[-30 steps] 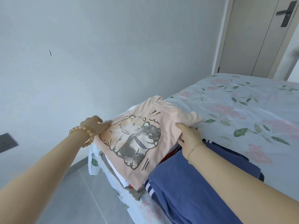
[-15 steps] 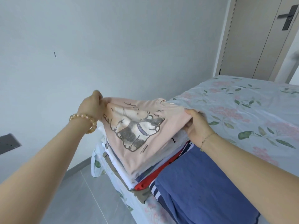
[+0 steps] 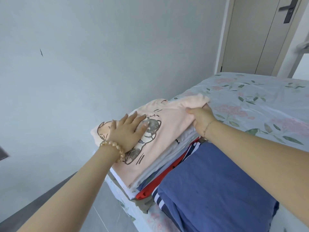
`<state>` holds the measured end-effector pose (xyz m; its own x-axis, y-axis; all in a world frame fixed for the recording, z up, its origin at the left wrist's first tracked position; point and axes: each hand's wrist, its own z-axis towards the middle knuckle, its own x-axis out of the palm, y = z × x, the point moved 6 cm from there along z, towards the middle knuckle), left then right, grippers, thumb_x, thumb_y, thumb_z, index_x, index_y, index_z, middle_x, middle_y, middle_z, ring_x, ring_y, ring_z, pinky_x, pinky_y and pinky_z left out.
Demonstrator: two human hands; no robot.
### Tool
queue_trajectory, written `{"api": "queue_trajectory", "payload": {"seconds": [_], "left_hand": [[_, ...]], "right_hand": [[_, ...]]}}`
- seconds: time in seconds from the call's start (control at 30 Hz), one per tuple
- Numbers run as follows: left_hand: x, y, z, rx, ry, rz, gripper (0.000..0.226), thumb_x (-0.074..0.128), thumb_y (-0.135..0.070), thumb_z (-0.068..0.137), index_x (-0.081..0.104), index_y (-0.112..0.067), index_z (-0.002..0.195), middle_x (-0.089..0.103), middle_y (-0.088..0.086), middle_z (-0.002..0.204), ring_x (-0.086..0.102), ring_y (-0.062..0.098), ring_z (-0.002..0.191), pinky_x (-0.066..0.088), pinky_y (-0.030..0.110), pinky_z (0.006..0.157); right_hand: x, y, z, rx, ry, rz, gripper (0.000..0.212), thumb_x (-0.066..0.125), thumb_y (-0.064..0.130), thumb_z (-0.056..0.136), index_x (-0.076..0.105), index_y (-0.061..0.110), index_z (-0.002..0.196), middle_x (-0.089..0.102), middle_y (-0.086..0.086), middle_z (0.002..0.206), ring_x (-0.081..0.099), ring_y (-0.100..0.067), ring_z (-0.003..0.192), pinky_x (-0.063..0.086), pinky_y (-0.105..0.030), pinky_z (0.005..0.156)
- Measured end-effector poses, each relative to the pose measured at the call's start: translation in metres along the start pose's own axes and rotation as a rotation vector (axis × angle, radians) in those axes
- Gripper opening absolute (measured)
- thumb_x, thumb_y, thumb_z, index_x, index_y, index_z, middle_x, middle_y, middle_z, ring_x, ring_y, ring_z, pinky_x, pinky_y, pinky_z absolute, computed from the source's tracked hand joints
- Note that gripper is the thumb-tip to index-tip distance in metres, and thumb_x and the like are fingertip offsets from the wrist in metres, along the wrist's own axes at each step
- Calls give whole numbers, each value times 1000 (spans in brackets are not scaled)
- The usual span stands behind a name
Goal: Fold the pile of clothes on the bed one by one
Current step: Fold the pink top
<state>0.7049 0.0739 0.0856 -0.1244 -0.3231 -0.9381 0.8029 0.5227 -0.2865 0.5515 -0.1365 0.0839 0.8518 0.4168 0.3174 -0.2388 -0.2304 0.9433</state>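
A folded pink shirt (image 3: pixel 168 121) with a printed dog picture lies on top of a stack of folded clothes (image 3: pixel 160 174) at the bed's left edge. My left hand (image 3: pixel 128 131) presses flat on the print with straight fingers. My right hand (image 3: pixel 201 118) grips the shirt's right edge, thumb on top and fingers under the fabric. A folded blue garment (image 3: pixel 214 186) lies beside the stack, under my right forearm.
The bed (image 3: pixel 260 104) has a pale floral sheet stretching to the right and back. A grey wall runs close along the left, with a strip of floor (image 3: pixel 103 205) between. A beige door (image 3: pixel 260 36) stands behind the bed.
The pink shirt was lifted off the bed and set down on the stack. My left hand let go of its left edge and now lies flat on the print.
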Motion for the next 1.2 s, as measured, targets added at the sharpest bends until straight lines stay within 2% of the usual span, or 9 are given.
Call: {"api": "queue_trajectory", "payload": {"seconds": [0.1,0.2,0.27,0.4,0.47,0.57,0.7,1.0,1.2], "left_hand": [[14,-2,7,-40,91,77,57,18,-69,92,7,-55,145,4,-18,159,0,13,148,1,53,118],[24,-3,9,-45,186,135,59,17,-73,89,0,-58,144,-3,-19,159,-6,15,148,-2,56,117],[27,-5,7,-32,208,164,60,16,-73,89,-2,-58,144,-4,-18,160,-6,15,148,-2,56,117],[26,-3,8,-63,250,149,61,15,-73,88,-1,-56,145,-4,-16,160,-6,16,148,-1,59,116],[20,-7,7,-90,213,191,62,13,-74,88,1,-55,146,-8,-14,160,-12,16,148,-9,64,112],[2,-30,-5,-10,-87,300,62,10,-64,90,11,-45,149,-7,-8,161,-15,14,147,-13,65,109],[27,-23,-25,-1,-1,236,60,12,-65,92,-3,-49,148,-11,-15,160,-13,8,147,-4,62,114],[25,-20,-24,-58,146,241,58,18,-57,95,-4,-47,149,-16,-12,159,-14,12,147,-6,63,113],[-14,-156,-61,217,-16,153,66,45,-43,89,19,-37,150,-1,-6,162,-2,15,149,-1,55,118]], "right_hand": [[-4,15,6,-77,-24,-51,52,56,-16,83,51,9,128,64,-6,112,62,-22,100,53,-35,87],[-34,-27,4,105,-121,-191,63,63,-8,83,41,6,140,56,-15,132,58,-32,112,49,-49,97],[-44,-36,-6,130,-135,-254,71,67,1,84,31,8,145,49,-9,136,55,-28,109,48,-42,96],[-39,-6,-26,-80,-161,-585,86,59,12,89,3,10,154,10,-9,160,30,-27,139,37,-33,105],[-9,9,-49,-311,0,-1026,73,52,23,94,12,16,154,-6,-4,162,11,-27,147,24,-36,115],[39,-7,-77,-570,403,-1440,58,33,44,101,14,32,154,-12,7,162,-8,-21,149,0,-43,120],[39,-63,-68,-433,557,-1740,62,14,62,97,-12,43,151,-25,9,158,-25,-27,145,-12,-52,117],[-12,-17,-112,-366,550,-1754,65,18,58,100,0,29,155,-2,1,163,-3,-24,150,-1,-44,121],[-115,61,-185,-402,342,-1755,64,26,52,101,4,27,155,3,1,163,0,-16,149,-6,-40,121]]}}
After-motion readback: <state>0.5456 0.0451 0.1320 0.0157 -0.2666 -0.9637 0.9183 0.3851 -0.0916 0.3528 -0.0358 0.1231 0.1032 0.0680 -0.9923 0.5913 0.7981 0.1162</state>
